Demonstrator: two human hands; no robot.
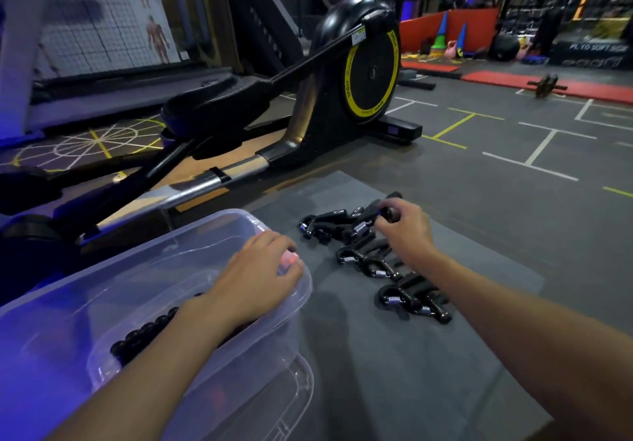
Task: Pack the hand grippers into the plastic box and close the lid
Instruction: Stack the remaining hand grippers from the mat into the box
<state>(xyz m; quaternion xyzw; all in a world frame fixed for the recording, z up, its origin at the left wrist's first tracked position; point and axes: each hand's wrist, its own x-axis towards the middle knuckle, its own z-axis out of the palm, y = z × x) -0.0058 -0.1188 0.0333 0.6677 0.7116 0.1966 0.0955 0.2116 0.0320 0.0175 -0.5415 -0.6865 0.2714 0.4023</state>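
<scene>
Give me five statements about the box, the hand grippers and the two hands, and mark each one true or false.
1. The right hand is closing on a hand gripper at the far end of the pile of hand grippers. True.
2. The plastic box has its lid shut. False: the box is open, and the left hand rests on its rim.
3. All the grippers are already packed. False: many lie on the grey mat.
4. A dark item already lies inside the box. True.
5. The pile sits left of the box. False: it sits to its right.
</scene>
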